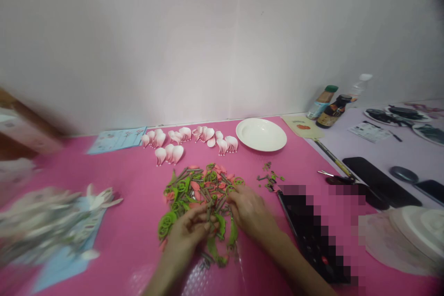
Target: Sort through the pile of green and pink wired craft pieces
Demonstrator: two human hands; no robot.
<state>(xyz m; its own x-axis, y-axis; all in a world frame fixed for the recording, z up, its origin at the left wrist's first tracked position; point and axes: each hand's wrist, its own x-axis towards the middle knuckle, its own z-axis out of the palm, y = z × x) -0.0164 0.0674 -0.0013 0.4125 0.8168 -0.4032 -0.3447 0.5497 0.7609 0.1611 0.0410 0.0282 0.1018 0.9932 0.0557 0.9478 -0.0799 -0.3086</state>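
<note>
A heap of small plastic flower parts [194, 185] lies on the pink table mat [132, 222], with brown stems, green leaves and curls, and coral petals mixed together. At its near side my left hand [189, 229] is closed, with a short brown stem piece [209, 212] upright between thumb and fingers. My right hand [249, 210] reaches the heap's right edge, its fingertips pinched together beside a green ring-shaped piece. What those right fingertips hold, if anything, is hidden. Pale pink petals [169, 153] are set out in small groups behind the heap.
A white plate [262, 135] stands at the back, near the wall. To the left are a blurred bunch of pale flowers [100, 197] and a blue printed sheet [118, 139]. A black remote [312, 236], scissors [338, 179] and bottles [335, 112] are on the right.
</note>
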